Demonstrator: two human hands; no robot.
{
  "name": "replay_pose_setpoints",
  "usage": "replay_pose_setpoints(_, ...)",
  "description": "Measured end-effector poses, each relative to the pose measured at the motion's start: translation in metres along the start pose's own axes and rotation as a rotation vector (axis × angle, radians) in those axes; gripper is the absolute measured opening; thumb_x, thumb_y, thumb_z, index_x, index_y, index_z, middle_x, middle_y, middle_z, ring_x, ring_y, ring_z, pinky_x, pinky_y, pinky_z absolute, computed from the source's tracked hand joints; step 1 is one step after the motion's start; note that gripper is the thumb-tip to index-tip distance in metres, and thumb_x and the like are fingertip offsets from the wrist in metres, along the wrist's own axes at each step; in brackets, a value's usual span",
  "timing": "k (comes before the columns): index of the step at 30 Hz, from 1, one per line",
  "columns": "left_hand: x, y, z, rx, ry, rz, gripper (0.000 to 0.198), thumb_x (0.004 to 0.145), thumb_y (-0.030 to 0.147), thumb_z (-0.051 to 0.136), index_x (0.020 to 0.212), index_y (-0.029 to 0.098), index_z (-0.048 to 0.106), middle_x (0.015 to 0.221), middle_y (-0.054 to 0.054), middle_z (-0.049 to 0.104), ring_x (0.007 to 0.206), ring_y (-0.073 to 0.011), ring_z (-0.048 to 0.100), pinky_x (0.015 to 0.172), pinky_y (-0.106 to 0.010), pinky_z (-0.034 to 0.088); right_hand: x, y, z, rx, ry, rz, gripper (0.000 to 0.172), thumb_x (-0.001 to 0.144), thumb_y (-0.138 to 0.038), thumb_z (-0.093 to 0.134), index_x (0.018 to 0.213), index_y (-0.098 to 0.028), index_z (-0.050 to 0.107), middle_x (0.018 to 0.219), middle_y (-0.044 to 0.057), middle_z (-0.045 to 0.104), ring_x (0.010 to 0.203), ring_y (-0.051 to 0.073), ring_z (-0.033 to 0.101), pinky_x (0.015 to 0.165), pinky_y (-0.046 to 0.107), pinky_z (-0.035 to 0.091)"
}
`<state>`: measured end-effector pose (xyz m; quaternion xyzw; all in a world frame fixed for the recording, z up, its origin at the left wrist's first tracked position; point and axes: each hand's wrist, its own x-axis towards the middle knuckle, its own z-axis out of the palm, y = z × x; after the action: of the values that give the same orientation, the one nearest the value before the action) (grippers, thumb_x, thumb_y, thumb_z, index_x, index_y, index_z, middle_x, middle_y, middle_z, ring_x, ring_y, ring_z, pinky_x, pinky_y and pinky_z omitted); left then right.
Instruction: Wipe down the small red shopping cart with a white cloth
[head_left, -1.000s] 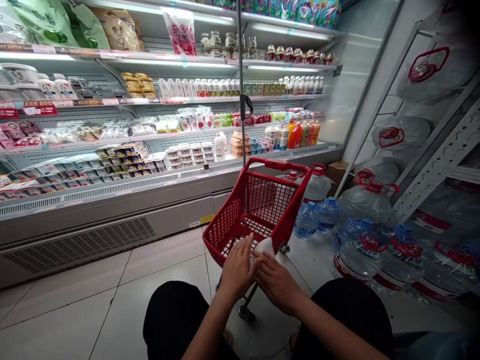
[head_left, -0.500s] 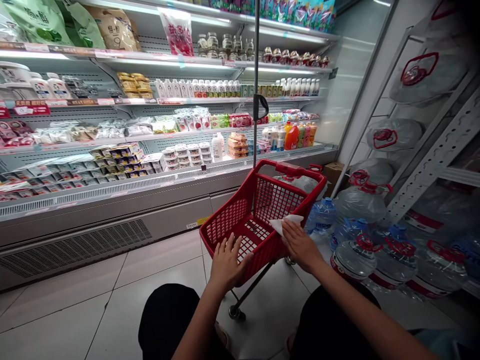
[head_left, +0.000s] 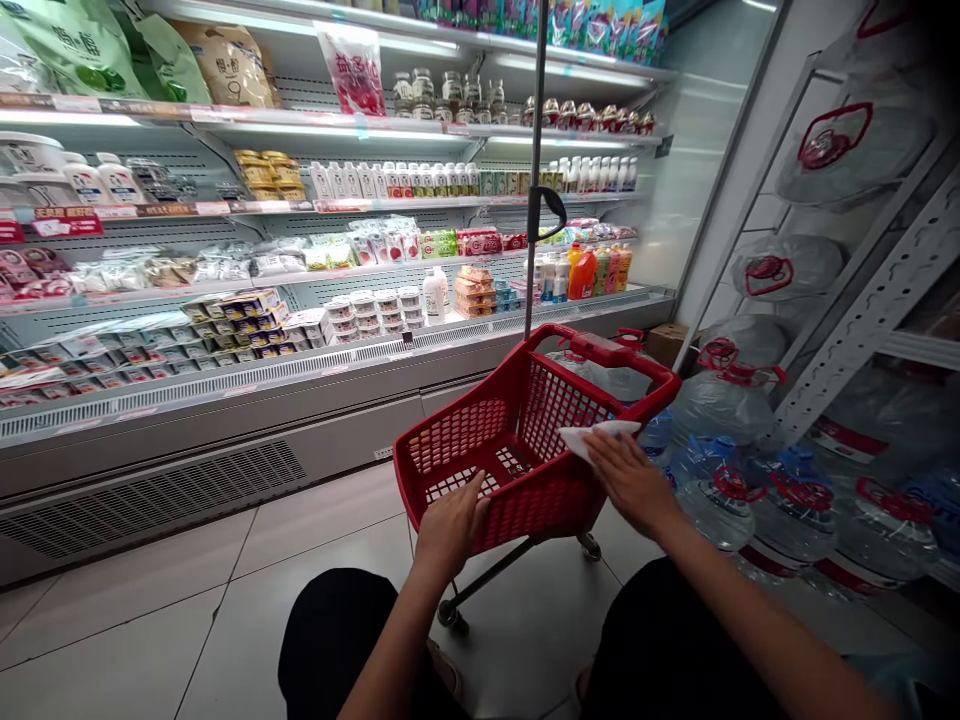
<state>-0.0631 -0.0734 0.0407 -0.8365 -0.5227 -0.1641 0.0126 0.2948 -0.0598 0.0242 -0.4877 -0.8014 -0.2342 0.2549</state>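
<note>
A small red shopping cart (head_left: 517, 505) with a lattice basket and a tall flag pole (head_left: 535, 130) stands on the floor before me. My left hand (head_left: 450, 525) is closed over the near rim of its basket, some fingers hidden inside. Farther up the cart's right rim, my right hand (head_left: 630, 480) presses a white wipe (head_left: 600, 435) against the red plastic. The wipe sticks out past the fingertips on both sides. The basket floor shows through, dark red with a pale grid of holes. A red handle bar (head_left: 600, 352) crosses the cart's far end.
Behind the cart runs an open refrigerated display case (head_left: 322, 385) stocked with yogurt tubs and bottles. Large water bottles (head_left: 787, 520) with red handles crowd the floor at right, beside a white metal rack (head_left: 847, 340). A cardboard box (head_left: 666, 345) sits behind the cart. My knees flank its near end.
The cart has turned, its handle end and pole shifting right. My left hand has gone from spread fingers to closed on the rim. The right hand and wipe have moved right.
</note>
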Motion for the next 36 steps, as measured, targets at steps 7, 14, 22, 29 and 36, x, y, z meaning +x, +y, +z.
replay_pose_setpoints(7,0.014,0.006,-0.015,-0.021,-0.050,-0.113,0.046,0.110,0.049,0.034,0.136,0.028,0.065,0.131,-0.004,0.073,0.119,-0.0246,0.070,0.097,-0.037,0.054,0.000,-0.008,-0.005,-0.017,0.078,0.120,0.055,0.107,-0.025,0.037,0.162,-0.022,0.035,0.161,0.006,0.046,0.154,0.026,0.034,0.127,0.054,0.027)
replay_pose_setpoints(14,0.036,0.032,0.000,0.001,-0.055,-0.020,0.041,0.111,0.043,0.035,0.141,0.032,0.060,0.130,-0.004,0.074,0.110,-0.0224,0.073,0.082,-0.031,0.056,0.011,-0.062,0.010,0.081,-0.027,-0.079,0.056,0.106,-0.019,0.039,0.161,-0.026,0.035,0.159,0.003,0.048,0.150,0.022,0.041,0.127,0.050,0.028)
replay_pose_setpoints(22,0.037,0.023,-0.002,0.026,-0.102,-0.069,0.042,0.110,0.048,0.034,0.144,0.039,0.057,0.121,-0.003,0.078,0.099,-0.0225,0.076,0.068,-0.026,0.050,-0.002,0.045,-0.025,-0.108,0.063,0.158,0.059,0.107,-0.024,0.035,0.165,-0.027,0.025,0.162,0.004,0.044,0.153,0.025,0.036,0.128,0.055,0.021)
replay_pose_setpoints(29,0.040,0.032,0.006,0.049,-0.079,-0.087,0.040,0.110,0.046,0.035,0.143,0.036,0.057,0.119,-0.005,0.078,0.098,-0.0228,0.076,0.068,-0.026,0.050,0.011,-0.004,0.001,-0.010,0.110,0.182,0.055,0.107,-0.025,0.034,0.161,-0.021,0.037,0.157,0.008,0.051,0.152,0.028,0.037,0.125,0.055,0.030)
replay_pose_setpoints(36,0.039,0.025,0.005,0.036,-0.080,-0.084,0.041,0.111,0.047,0.033,0.143,0.037,0.057,0.121,-0.003,0.077,0.101,-0.0226,0.076,0.069,-0.026,0.050,0.018,-0.037,0.001,0.069,-0.030,-0.042,0.058,0.107,-0.019,0.034,0.163,-0.030,0.030,0.160,0.000,0.048,0.150,0.021,0.040,0.126,0.049,0.029)
